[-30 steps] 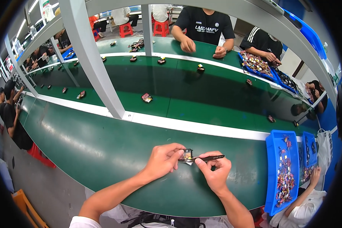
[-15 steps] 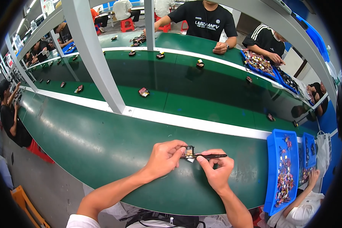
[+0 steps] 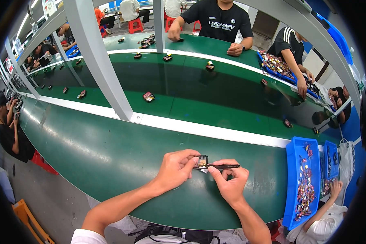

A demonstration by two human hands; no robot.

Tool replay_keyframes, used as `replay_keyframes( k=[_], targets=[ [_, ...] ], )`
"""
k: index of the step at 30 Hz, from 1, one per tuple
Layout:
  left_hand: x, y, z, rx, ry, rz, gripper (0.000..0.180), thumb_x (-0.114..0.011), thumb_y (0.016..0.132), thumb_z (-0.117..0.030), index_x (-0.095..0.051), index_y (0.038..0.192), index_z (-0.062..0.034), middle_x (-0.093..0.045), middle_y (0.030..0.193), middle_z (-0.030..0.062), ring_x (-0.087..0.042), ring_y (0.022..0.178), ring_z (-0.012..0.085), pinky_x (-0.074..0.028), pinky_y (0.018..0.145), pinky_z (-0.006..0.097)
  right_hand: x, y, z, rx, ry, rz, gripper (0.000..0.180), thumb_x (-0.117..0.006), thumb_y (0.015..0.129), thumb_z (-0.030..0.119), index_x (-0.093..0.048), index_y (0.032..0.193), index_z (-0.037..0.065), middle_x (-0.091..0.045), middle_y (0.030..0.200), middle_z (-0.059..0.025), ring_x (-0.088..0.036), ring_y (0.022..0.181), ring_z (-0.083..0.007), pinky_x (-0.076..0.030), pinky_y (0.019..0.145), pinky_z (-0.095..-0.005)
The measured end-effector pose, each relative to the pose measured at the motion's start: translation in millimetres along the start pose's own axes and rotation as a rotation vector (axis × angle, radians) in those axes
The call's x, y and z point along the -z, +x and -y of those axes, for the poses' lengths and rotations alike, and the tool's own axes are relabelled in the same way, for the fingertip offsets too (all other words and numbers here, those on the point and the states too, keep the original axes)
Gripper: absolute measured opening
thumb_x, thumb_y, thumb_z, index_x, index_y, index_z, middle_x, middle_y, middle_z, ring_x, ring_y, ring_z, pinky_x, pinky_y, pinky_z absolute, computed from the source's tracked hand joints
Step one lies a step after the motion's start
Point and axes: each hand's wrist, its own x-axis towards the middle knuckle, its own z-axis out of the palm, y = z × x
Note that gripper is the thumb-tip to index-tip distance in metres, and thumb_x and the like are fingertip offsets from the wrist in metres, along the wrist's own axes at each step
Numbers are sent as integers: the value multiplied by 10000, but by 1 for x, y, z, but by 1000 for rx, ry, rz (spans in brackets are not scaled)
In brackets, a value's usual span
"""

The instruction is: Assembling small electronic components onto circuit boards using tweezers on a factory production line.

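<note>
A: Where's the part rel. to the green bench (image 3: 110,162)?

B: Over its near side, just short of the front edge. Left hand (image 3: 175,168) pinches a small dark module (image 3: 202,161) w/ an orange face, fingers closed on it. Right hand (image 3: 229,183) grips a thin black tool (image 3: 221,166), fingers narrow around it; tip meets the module.

A: Room to move?

B: Plenty left of the hands, bare green bench surface out to the curved front edge. Behind the hands, a white strip (image 3: 215,131) marks the bench's far edge; past it runs the dark green conveyor belt (image 3: 215,89). A grey slanted post (image 3: 99,65) stands on the strip, well left of the hands.

A: Right side?

B: Tighter. Blue tray (image 3: 291,179) sits at the bench's right end, near the right hand but apart from it. Holds a heap of small mixed-colour parts. Second blue tray (image 3: 332,162) just beyond it, also w/ parts.

A: On the belt?

B: Scattered small modules, e.g. one (image 3: 149,96) just right of the post. Far side of the belt, another blue tray (image 3: 272,65) full of parts, a person's hand (image 3: 303,91) reaching near it.
</note>
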Motion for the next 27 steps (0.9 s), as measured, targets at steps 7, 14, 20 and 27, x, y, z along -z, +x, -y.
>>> replay_keyframes(
  k=[7,14,20,27],
  targets=[
    [0,-1,1,-19,-5,15,200,-587,996,-28,-661,1151,74,-725,889,121,-626,568,105,-472,450,228,2,-1,-2,-64,11,47,136,-807,807,-19,-724,915,-25,-632,663,9,-426,468,6,-287,439,-190],
    [1,-1,0,2,-84,42,220,-591,1004,-51,-654,1169,80,-707,865,126,-639,582,118,-488,458,232,7,8,6,-463,453,54,144,-756,869,-33,-678,987,-56,-695,828,-56,-603,668,-48,-422,555,-180],
    [2,0,3,28,-138,65,224,-589,1009,-59,-651,1169,86,-701,876,133,-642,586,122,-494,461,234,10,8,6,-526,507,65,146,-742,873,-49,-668,999,-61,-716,900,-106,-687,787,-118,-529,667,-204],
    [1,-1,-1,37,-111,65,218,-591,1005,-51,-656,1161,87,-705,878,127,-642,588,119,-495,464,231,5,5,1,-436,442,68,115,-739,871,-66,-676,967,-65,-697,834,-62,-601,669,-39,-430,548,-172]
  ],
)
